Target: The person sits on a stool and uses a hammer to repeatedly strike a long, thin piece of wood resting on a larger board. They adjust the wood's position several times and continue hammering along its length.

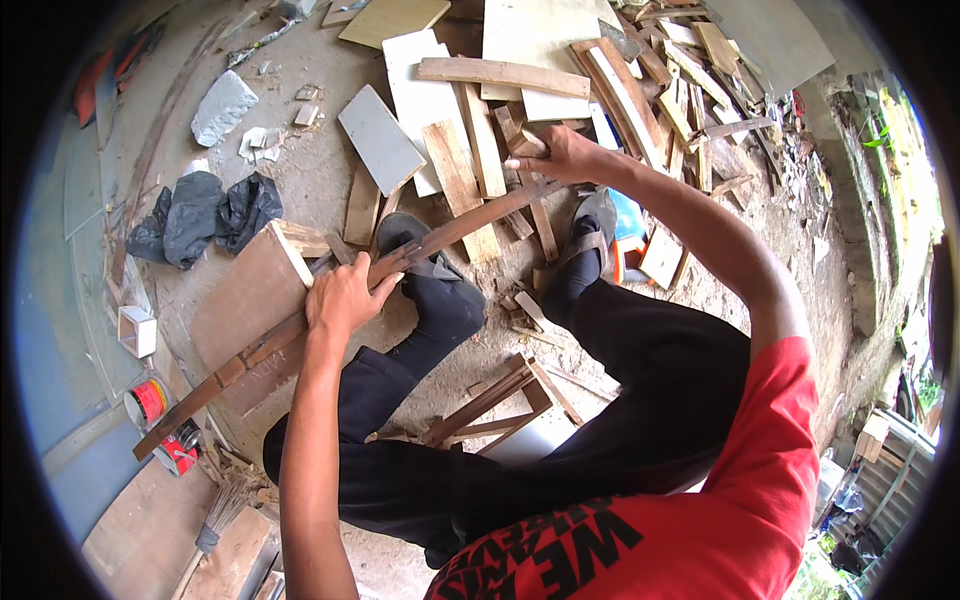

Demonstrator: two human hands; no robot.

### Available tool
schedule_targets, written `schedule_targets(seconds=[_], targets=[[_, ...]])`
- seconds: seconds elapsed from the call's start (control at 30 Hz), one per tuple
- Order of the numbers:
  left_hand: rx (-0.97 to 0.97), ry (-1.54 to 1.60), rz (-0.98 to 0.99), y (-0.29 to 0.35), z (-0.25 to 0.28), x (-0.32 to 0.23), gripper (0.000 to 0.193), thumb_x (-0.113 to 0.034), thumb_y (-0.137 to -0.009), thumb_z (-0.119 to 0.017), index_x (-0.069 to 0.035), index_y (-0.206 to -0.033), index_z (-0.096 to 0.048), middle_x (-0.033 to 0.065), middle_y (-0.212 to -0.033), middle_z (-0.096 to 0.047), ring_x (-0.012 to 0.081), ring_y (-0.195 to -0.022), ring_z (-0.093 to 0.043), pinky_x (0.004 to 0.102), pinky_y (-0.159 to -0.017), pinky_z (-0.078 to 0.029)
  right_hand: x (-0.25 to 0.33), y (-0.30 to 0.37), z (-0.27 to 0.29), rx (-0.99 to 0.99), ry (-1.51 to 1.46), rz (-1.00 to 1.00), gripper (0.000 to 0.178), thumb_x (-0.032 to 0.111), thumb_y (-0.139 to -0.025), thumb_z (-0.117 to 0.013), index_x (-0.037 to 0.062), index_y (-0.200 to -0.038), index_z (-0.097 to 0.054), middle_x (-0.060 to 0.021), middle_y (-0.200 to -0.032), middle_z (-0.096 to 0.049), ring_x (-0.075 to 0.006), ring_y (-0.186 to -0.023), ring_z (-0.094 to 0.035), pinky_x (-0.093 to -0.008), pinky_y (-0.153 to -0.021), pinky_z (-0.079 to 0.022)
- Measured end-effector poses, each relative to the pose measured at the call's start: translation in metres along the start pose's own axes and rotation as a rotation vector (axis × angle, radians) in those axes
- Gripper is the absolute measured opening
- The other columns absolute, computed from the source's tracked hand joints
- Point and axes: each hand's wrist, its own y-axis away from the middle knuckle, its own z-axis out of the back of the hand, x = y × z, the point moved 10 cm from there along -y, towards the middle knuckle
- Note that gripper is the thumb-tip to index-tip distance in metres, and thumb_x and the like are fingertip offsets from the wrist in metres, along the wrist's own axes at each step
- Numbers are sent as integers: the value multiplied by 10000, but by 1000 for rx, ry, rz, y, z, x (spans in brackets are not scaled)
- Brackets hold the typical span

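Note:
A long, dark, worn wooden strip [255, 352] runs diagonally across in front of me, from the lower left up toward the right. My left hand [340, 295] is closed around it near its middle, thumb along the top. At the strip's upper right end is my right hand [572, 156]. Its thumb and fingers close on a short wood block [527, 145]; whether they also grip the strip is hidden. The strip passes above my left shoe [405, 232]. Behind my left hand leans a brown board [245, 295] with a pale edge.
Loose planks and boards [505, 82] are heaped at the far side. Black plastic bags [205, 212] and a pale stone chunk [223, 108] lie left. Red cans [148, 402] stand near the strip's lower end. A small wooden frame [490, 405] lies between my legs.

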Motion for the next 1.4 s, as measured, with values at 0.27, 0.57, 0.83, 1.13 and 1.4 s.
schedule_targets(seconds=[0.27, 0.57, 0.83, 1.13, 1.4], targets=[[22, -2, 23, 3, 4, 0, 578, -590, -926, -573, -16, -986, -601, 251, -733, -693, 433, -721, -704, 533, -675, -557, 33, -1, 13, 235, 138, -295, 697, 670, -888, -633, 1, -1061, -722, -213, -820, -708, -320, -820, -715, -430, -758, -556], [13, 11, 13, 0, 3, -2, 583, -604, -927, -566, -23, -961, -596, 253, -731, -692, 431, -717, -703, 532, -682, -560, 67, -5, -39, 138, 16, 42, 436, 497, -920, -692, 63, -942, -730, -73, -669, -663, -173, -548, -623, -364, -522, -544], [-3, -13, -4, -1, 3, -1, 587, -608, -927, -564, -23, -950, -596, 250, -716, -687, 425, -697, -701, 522, -656, -560, 92, 24, -98, 101, 306, 400, 619, 591, -788, -749, 68, -1092, -620, -126, -1011, -632, -287, -975, -645, -424, -843, -515], [8, 5, 5, -1, 3, -2, 577, -613, -916, -571, -36, -943, -595, 244, -717, -688, 426, -694, -698, 527, -636, -553, 95, 33, -154, 70, 721, 472, 946, 506, -888, -635, 169, -1601, -112, -180, -1586, -299, -324, -1464, -324, -467, -1185, -297], [20, 50, 27, 0, 3, 3, 534, -564, -914, -609, -31, -917, -573, 256, -747, -686, 461, -747, -685, 549, -671, -545, 92, 5, -121, 446, 617, 176, 712, 559, -979, -465, 130, -1532, -337, -132, -1570, -342, -317, -1414, -396, -466, -1201, -332]])
